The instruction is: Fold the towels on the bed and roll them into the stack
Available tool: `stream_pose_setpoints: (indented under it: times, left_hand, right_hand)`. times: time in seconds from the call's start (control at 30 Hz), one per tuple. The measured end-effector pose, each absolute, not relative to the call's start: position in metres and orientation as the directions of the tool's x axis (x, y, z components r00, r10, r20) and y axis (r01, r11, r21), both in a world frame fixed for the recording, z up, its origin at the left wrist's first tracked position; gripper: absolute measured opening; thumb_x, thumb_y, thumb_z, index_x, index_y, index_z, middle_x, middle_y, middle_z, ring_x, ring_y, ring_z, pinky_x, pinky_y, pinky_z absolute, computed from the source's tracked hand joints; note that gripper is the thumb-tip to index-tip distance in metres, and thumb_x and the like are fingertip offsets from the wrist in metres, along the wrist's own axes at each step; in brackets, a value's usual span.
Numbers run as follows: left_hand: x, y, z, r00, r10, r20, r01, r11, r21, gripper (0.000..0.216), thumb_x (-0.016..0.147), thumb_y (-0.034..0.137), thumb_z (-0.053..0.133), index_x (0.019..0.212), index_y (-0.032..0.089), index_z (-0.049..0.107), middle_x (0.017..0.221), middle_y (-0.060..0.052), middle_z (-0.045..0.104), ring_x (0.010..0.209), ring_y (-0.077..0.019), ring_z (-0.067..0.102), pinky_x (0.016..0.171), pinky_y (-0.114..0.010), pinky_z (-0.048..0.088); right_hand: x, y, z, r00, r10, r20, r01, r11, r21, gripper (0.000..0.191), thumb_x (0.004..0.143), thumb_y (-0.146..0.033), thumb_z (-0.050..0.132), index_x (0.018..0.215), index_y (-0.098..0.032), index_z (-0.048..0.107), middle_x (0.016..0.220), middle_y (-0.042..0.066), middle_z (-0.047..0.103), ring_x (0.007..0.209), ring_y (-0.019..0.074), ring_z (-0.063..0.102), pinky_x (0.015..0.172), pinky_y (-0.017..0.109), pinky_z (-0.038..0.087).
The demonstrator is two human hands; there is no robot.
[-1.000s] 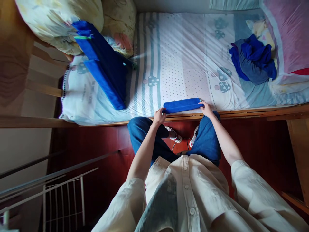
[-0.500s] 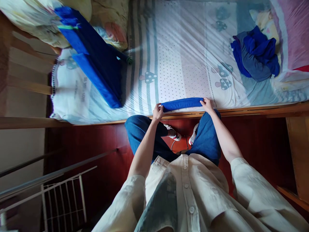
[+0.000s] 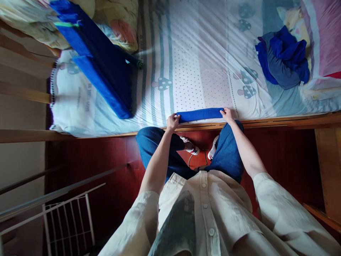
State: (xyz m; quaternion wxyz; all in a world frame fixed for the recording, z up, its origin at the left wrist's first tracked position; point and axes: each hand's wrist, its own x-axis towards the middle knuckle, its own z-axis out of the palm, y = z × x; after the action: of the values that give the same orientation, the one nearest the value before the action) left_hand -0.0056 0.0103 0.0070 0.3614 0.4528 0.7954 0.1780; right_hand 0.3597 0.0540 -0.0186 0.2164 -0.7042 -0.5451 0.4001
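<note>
A long, narrow strip of folded blue cloth (image 3: pixel 200 115) lies along the front edge of the bed, stretched out between my hands. My left hand (image 3: pixel 173 121) pinches its left end, thumb and fingers closed together. At the other end, my right hand (image 3: pixel 227 115) grips the cloth's right corner between thumb and fingers. The strip looks flat and fairly straight, with its right end slightly higher in the view. Whether it is one folded piece or several layers I cannot tell.
On the bed's left stands a large blue fabric-covered box-like thing (image 3: pixel 106 78). A crumpled blue and grey garment (image 3: pixel 286 58) lies at right beside a pink pillow (image 3: pixel 323 35). The wooden bed rail (image 3: pixel 266 123) runs before my knees. A white metal rack (image 3: pixel 69 224) stands lower left.
Both hands keep hold of the cloth's ends, and the left hand has shifted very slightly left. The view has turned a little, moving the left-side things outward.
</note>
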Motion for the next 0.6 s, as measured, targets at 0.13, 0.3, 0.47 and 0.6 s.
stream_pose_setpoints:
  times: [0.13, 0.3, 0.47, 0.6]
  left_hand:
    - [-0.007, 0.015, 0.003, -0.364, 0.836, -0.411, 0.596, 0.548, 0.587, 0.037, 0.093, 0.037, 0.062, 0.121, 0.017, 0.074, 0.094, -0.011, 0.078, 0.106, -0.0297, 0.074, 0.095, -0.036, 0.054]
    - [-0.008, 0.017, -0.002, -0.36, 0.835, -0.415, 0.565, 0.55, 0.616, 0.037, 0.09, 0.041, 0.066, 0.119, 0.019, 0.075, 0.095, -0.011, 0.079, 0.108, -0.0294, 0.074, 0.094, -0.034, 0.054]
    - [-0.009, 0.019, -0.004, -0.36, 0.827, -0.432, 0.552, 0.562, 0.616, 0.035, 0.09, 0.043, 0.068, 0.116, 0.02, 0.074, 0.095, -0.011, 0.079, 0.107, -0.0296, 0.074, 0.092, -0.035, 0.055]
    - [-0.008, 0.022, -0.005, -0.376, 0.824, -0.425, 0.562, 0.567, 0.602, 0.029, 0.089, 0.042, 0.069, 0.109, 0.02, 0.073, 0.091, -0.01, 0.078, 0.107, -0.0285, 0.074, 0.093, -0.033, 0.055]
  right_hand:
    - [0.359, 0.055, -0.021, 0.095, 0.933, -0.347, 0.61, -0.33, -0.72, 0.021, 0.09, -0.04, 0.067, 0.081, -0.022, 0.064, 0.078, 0.005, 0.071, 0.084, 0.0242, 0.068, 0.088, 0.037, 0.057]
    - [0.356, 0.054, -0.017, 0.131, 0.929, -0.345, 0.645, -0.344, -0.682, 0.022, 0.09, -0.036, 0.067, 0.074, -0.022, 0.062, 0.075, 0.006, 0.072, 0.082, 0.0246, 0.068, 0.087, 0.035, 0.055]
    - [0.352, 0.054, -0.017, 0.167, 0.935, -0.313, 0.652, -0.343, -0.676, 0.024, 0.09, -0.039, 0.067, 0.075, -0.021, 0.066, 0.079, 0.01, 0.076, 0.083, 0.027, 0.072, 0.085, 0.037, 0.057]
    - [0.353, 0.054, -0.021, 0.16, 0.95, -0.267, 0.651, -0.305, -0.695, 0.029, 0.088, -0.047, 0.069, 0.076, -0.02, 0.07, 0.078, 0.011, 0.077, 0.083, 0.0292, 0.074, 0.085, 0.039, 0.059]
